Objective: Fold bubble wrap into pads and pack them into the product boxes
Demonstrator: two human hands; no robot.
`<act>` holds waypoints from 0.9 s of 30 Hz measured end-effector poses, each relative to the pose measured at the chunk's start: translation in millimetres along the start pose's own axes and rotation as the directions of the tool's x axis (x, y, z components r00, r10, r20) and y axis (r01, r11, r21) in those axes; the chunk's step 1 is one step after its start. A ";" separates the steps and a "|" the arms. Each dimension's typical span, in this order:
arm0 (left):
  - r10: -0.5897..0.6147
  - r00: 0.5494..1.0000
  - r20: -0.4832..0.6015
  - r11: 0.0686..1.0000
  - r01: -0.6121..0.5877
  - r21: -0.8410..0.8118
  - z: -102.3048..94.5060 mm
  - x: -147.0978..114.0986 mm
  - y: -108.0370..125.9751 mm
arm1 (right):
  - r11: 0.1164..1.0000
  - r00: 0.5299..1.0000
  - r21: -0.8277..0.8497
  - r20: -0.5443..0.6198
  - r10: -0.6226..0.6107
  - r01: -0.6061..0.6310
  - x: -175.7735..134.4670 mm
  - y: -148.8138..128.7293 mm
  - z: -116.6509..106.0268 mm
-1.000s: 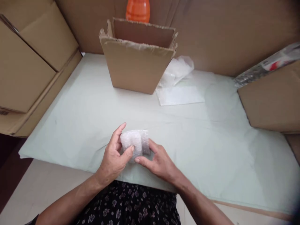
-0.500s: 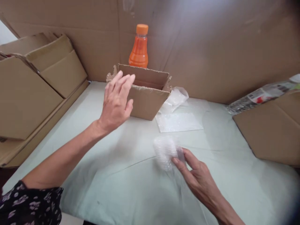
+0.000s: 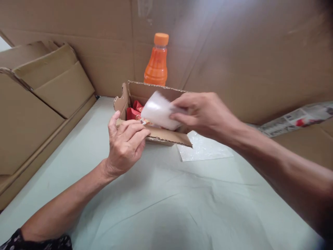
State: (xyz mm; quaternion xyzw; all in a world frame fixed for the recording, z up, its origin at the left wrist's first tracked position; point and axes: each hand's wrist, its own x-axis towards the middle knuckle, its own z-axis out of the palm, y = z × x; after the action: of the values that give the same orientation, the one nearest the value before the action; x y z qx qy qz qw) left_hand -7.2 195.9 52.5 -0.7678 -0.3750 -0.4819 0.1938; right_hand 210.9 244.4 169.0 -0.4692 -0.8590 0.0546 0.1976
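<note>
A small open cardboard box (image 3: 170, 137) stands on the pale green cloth, its front flap tipped outward. My left hand (image 3: 126, 140) is closed over the top edge of that flap, with the fingers on its inner side. Between the thumb and fingers of my right hand (image 3: 200, 113) is a folded piece of bubble wrap (image 3: 158, 109), slightly blurred, tilted inside the mouth of the box. Red shiny packets (image 3: 134, 111) lie in the left part of the box, partly hidden by the bubble wrap.
An orange bottle (image 3: 156, 66) stands behind the box. A flat bubble wrap sheet (image 3: 208, 151) lies right of it. Larger cardboard boxes (image 3: 65, 86) are at the left. At the right, a clear labelled bottle (image 3: 296, 119) rests by another carton (image 3: 309, 146). Cardboard walls the back.
My right hand has carried the bubble wrap from above the cloth up into the box opening. My left hand has come down onto the front flap, which now leans outward, showing red packets inside.
</note>
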 end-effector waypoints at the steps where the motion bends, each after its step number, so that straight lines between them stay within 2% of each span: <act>1: -0.001 1.000 -0.001 1.000 0.001 0.002 1.0 1.0 0.0 | 0.999 0.989 -0.040 0.146 -0.016 0.022 16.4 -2.1 8.4; 3: -0.006 1.000 -0.004 1.000 0.006 -0.002 2.4 1.7 -0.2 | 0.988 0.915 -0.124 0.402 -0.036 0.094 41.7 -9.3 22.6; 4: -0.007 1.000 -0.005 1.000 0.007 -0.006 2.8 1.8 -0.5 | 0.980 0.871 -0.152 0.489 -0.039 0.130 50.8 -13.7 27.9; 6: -0.007 1.000 -0.009 1.000 0.006 -0.013 3.6 2.5 -1.7 | 0.968 0.789 -0.186 0.615 -0.022 0.171 63.5 -21.8 35.0; 8: -0.006 1.000 -0.011 1.000 0.006 -0.014 4.8 4.7 -3.5 | 0.962 0.748 -0.208 0.663 0.007 0.175 70.4 -25.1 39.0; 10: -0.012 1.000 -0.003 1.000 0.012 -0.008 6.3 7.7 -5.4 | 0.960 0.750 -0.218 0.662 0.015 0.173 73.2 -22.2 40.6; 15: -0.014 1.000 0.017 1.000 0.014 -0.006 7.1 10.4 -6.3 | 0.976 0.837 -0.061 0.528 -0.147 0.210 72.3 -7.0 36.8; 16: -0.010 1.000 0.013 1.000 0.010 -0.013 6.5 9.8 -5.9 | 0.975 0.832 -0.009 0.524 -0.183 0.221 72.5 -6.0 36.4; 18: -0.014 1.000 0.005 1.000 0.014 -0.022 5.5 8.2 -5.1 | 0.970 0.791 0.054 0.569 -0.225 0.238 74.6 -7.2 38.1; 21: -0.025 1.000 0.006 0.999 0.026 -0.025 5.8 7.8 -4.5 | 0.966 0.730 0.047 0.646 -0.223 0.254 82.5 -12.8 47.2; 25: -0.003 1.000 0.025 1.000 0.004 -0.022 7.4 12.5 -4.4 | 0.983 0.744 0.050 0.647 -0.169 0.179 92.0 -15.4 53.0; 26: -0.006 1.000 0.017 1.000 0.007 -0.016 5.9 13.8 -5.0 | 0.984 0.763 0.078 0.622 -0.176 0.163 89.3 -14.0 49.1; 27: -0.019 1.000 -0.001 1.000 0.019 -0.008 2.9 14.3 -6.3 | 0.983 0.808 0.109 0.558 -0.186 0.151 82.6 -11.6 42.6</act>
State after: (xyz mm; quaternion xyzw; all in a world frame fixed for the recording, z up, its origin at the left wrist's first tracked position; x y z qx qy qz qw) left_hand -6.6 207.4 63.5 -0.7649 -0.3802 -0.4855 0.1864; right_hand 145.4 310.2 157.1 -0.3478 -0.9149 0.1990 -0.0481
